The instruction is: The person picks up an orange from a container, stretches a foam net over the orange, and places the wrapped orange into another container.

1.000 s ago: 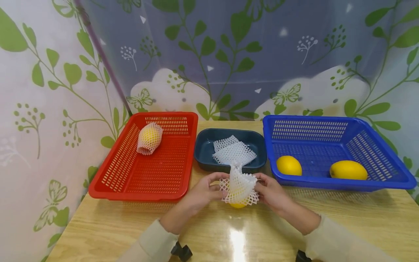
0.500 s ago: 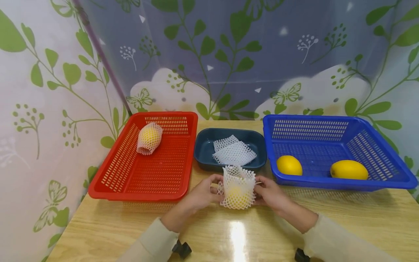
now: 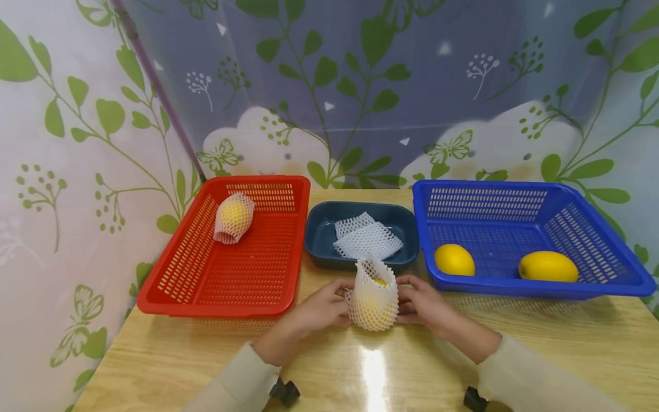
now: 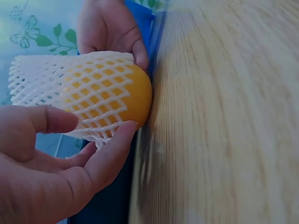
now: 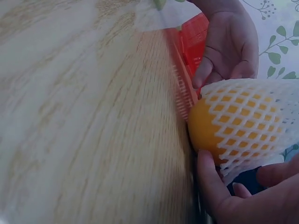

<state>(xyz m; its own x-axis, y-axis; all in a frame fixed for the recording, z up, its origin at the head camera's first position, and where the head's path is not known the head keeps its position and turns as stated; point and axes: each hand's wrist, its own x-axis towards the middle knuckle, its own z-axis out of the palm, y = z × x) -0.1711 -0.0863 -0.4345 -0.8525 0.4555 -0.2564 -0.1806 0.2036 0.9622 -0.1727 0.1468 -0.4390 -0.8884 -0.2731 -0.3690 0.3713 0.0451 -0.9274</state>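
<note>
A yellow mango (image 4: 141, 95) stands on the table inside a white foam net sleeve (image 3: 374, 303), its bottom end bare in both wrist views. The sleeve's upper end is open and rises above the fruit. On the left side, my left hand (image 3: 323, 307) pinches the sleeve's lower edge, thumb against the mango. My right hand (image 3: 423, 302) holds the other side, a digit touching the bare end of the fruit in the right wrist view. Behind them, more foam net sleeves (image 3: 368, 240) lie flat in a dark teal dish (image 3: 315, 252).
At left stands a red basket (image 3: 257, 274) with one net-wrapped mango (image 3: 234, 217). The blue basket (image 3: 489, 229) at right contains two bare mangoes, one near its left corner (image 3: 455, 260) and another further right (image 3: 548, 267). A patterned curtain hangs behind the table.
The sleeve, earlier bunched over the mango's top, has opened out and come down round the fruit. Its upper end now gapes, showing yellow inside. Both hands stay at its sides.
</note>
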